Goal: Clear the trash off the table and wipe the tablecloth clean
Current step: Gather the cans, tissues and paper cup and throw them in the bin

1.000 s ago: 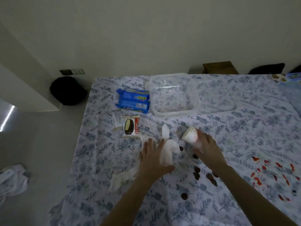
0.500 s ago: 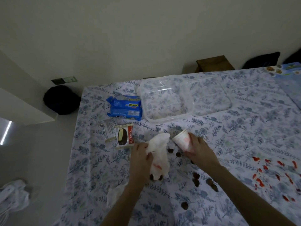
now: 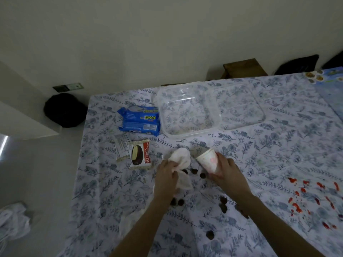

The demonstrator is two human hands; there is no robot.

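A person works over a floral tablecloth (image 3: 278, 145), a piece of litter in each hand. At the far side stands a clear plastic container (image 3: 185, 135), the cloth's print showing through its floor; its clear lid (image 3: 241, 112) lies flat just to the right. The right hand (image 3: 231, 176) has its grip wrapped round the base end of a white paper cup (image 3: 207, 160), which is tipped on its side. The cup's long axis runs from the palm at lower right to the rim at upper left, with the mouth facing away towards the far left. What it holds cannot be told. The left hand (image 3: 165, 178) bunches a crumpled white tissue (image 3: 182, 159) in a closed grip, and the tissue bulges out above and to the right of the knuckles, just beside the cup's rim. Brown lumps (image 3: 194, 171) lie scattered on the cloth between and below the two hands. Red stains (image 3: 295, 206) mark the cloth well off to the right. A blue biscuit pack (image 3: 142, 121) sits left of the container, with a Choco Pie wrapper (image 3: 139, 154) nearer the person and overlapping a second wrapper (image 3: 121, 148). Another tissue (image 3: 130, 219) lies under the left forearm.
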